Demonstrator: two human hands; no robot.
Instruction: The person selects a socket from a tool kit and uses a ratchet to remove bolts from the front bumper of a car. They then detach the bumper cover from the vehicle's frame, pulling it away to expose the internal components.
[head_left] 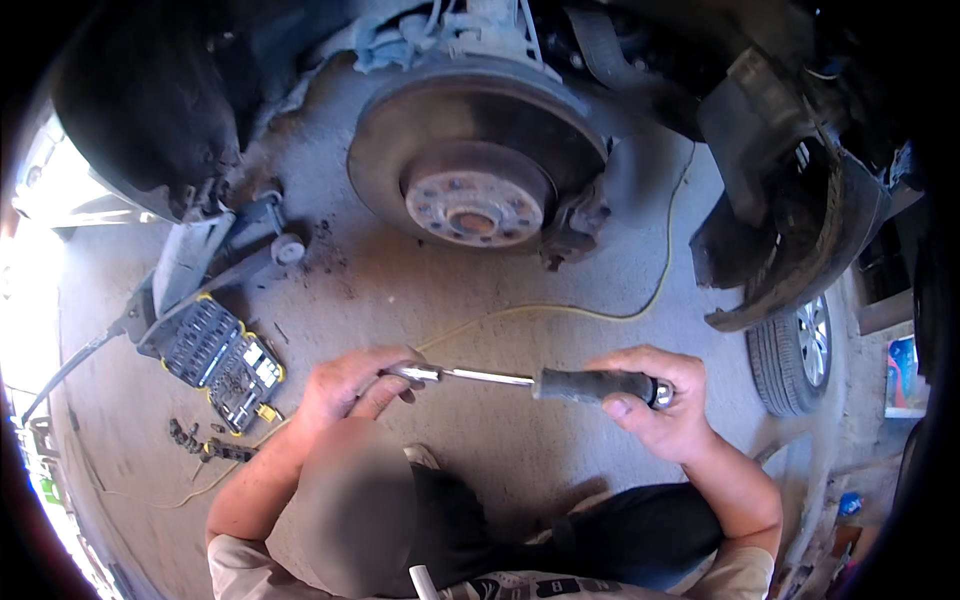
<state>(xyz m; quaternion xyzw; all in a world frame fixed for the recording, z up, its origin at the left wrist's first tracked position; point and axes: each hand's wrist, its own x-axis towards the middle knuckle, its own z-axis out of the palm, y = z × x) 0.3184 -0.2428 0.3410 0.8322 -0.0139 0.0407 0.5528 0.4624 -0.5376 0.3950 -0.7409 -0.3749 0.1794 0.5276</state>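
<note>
In front of my knees, my right hand (655,400) is wrapped round the thick dark grey handle of a driver (580,385), whose thin metal shaft points left. My left hand (360,385) pinches a shiny metal socket (418,373) between thumb and fingers. The shaft's tip is at the socket's end; whether they touch, I cannot tell. Beyond both hands is a brake disc (480,150) with a rusty hub (475,208), its wheel off.
An open socket set case (222,360) lies on the floor at the left, near a trolley jack (190,260). Dark metal parts (215,445) lie beside it. A yellow cable (560,308) crosses the concrete. A wheel (795,355) and a hanging dark liner (800,250) are at the right.
</note>
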